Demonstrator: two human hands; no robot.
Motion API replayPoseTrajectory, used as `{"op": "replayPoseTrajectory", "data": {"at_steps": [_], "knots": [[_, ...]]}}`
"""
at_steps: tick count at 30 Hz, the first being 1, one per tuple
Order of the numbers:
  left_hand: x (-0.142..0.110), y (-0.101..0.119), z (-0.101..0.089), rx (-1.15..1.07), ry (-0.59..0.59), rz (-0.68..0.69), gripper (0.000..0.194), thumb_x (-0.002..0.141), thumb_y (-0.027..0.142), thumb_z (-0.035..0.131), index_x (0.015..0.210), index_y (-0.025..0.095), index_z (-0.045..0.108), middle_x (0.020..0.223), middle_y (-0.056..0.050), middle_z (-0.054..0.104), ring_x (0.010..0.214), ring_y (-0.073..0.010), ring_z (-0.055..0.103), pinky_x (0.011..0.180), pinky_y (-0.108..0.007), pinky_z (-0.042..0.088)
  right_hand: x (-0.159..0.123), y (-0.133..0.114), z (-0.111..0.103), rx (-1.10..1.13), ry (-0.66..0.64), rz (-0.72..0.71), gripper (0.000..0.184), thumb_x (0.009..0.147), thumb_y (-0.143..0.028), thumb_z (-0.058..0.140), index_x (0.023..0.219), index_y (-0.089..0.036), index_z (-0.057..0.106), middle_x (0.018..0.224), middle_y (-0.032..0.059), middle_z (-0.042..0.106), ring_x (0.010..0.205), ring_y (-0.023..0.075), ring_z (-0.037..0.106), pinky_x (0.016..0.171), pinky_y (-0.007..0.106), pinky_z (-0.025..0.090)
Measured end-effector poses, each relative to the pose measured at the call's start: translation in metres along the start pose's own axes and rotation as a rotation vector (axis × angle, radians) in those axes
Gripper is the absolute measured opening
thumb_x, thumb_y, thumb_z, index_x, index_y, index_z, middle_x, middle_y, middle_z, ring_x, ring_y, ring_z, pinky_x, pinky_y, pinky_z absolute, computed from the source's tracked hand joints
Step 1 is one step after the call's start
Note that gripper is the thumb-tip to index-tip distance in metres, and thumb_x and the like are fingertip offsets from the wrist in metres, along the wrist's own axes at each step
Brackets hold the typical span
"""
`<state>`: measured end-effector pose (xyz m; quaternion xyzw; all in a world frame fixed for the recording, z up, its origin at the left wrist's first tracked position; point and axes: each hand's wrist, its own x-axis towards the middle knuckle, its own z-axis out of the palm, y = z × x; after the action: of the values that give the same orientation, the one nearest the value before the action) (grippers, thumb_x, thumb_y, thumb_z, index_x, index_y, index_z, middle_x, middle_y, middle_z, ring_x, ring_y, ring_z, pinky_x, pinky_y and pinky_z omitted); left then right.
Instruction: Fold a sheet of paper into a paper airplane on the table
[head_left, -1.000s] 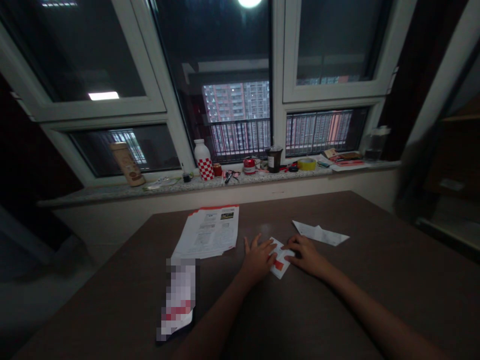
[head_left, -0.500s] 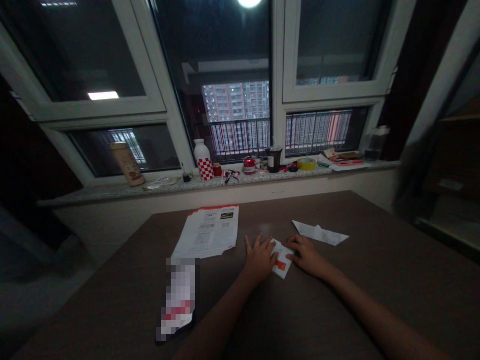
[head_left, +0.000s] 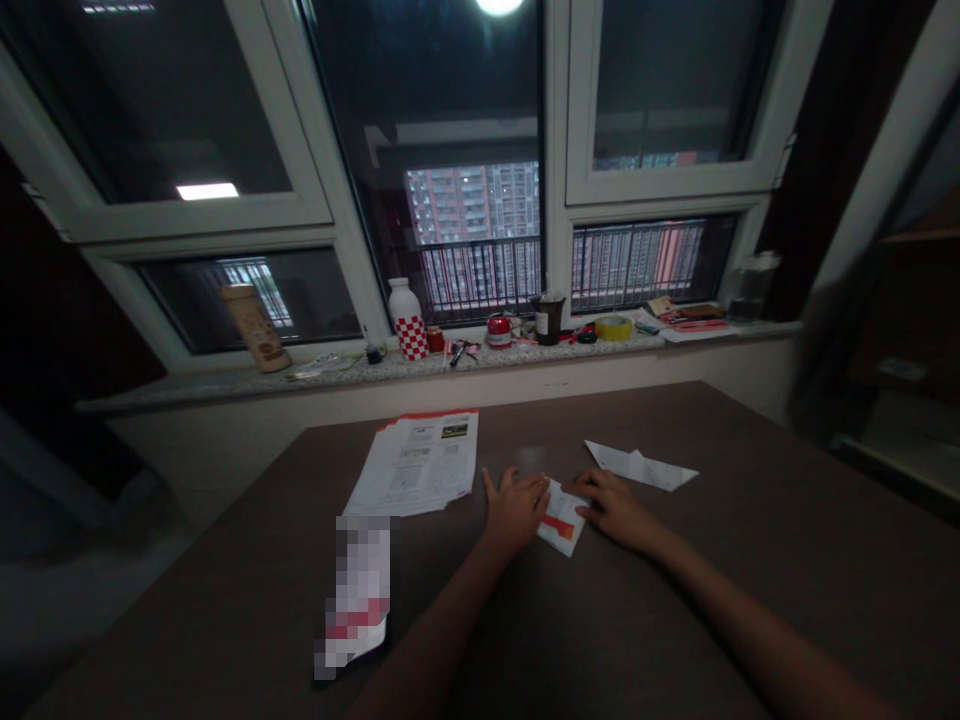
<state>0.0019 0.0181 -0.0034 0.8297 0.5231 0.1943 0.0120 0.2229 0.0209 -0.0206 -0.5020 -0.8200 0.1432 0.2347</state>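
Observation:
A small folded piece of white paper with an orange-red patch lies on the brown table. My left hand rests at its left edge, fingers spread, some fingertips touching the paper. On the opposite side, my right hand has its bent fingers apart, with the index finger and thumb at the paper's right edge. No grip on the paper shows in either hand. Just beyond my right hand lies a folded white paper shape, long and pointed at both ends.
A stack of printed sheets lies at the table's back left. Nearer is a phone-like object, its face pixelated. The windowsill behind carries a checkered bottle, a dark cup and yellow tape.
My left hand has drawn slightly left, uncovering more of the orange-red patch. My right hand has shifted slightly left over the folded paper's edge.

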Motion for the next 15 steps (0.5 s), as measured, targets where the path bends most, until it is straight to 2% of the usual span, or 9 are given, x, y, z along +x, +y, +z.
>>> {"op": "replayPoseTrajectory", "data": {"at_steps": [6, 15], "knots": [[-0.0003, 0.0019, 0.0023, 0.011, 0.016, -0.017, 0.033, 0.093, 0.048, 0.046, 0.123, 0.039, 0.059, 0.130, 0.003, 0.061, 0.131, -0.0301, 0.038, 0.106, -0.074, -0.005, 0.0027, 0.0034, -0.0033, 0.099, 0.010, -0.009, 0.033, 0.082, -0.019, 0.057, 0.111, -0.029, 0.070, 0.112, 0.0056, 0.060, 0.109, 0.0241, 0.051, 0.099, 0.041, 0.036], [-0.0006, 0.0012, 0.0017, 0.010, -0.072, -0.069, 0.045, 0.088, 0.057, 0.047, 0.130, 0.042, 0.052, 0.140, 0.004, 0.053, 0.140, -0.0327, 0.027, 0.105, -0.076, -0.006, 0.0029, 0.0054, -0.0040, 0.139, 0.034, -0.029, 0.031, 0.080, -0.021, 0.061, 0.109, -0.027, 0.070, 0.112, 0.0062, 0.063, 0.108, 0.0245, 0.053, 0.100, 0.042, 0.036]]}}
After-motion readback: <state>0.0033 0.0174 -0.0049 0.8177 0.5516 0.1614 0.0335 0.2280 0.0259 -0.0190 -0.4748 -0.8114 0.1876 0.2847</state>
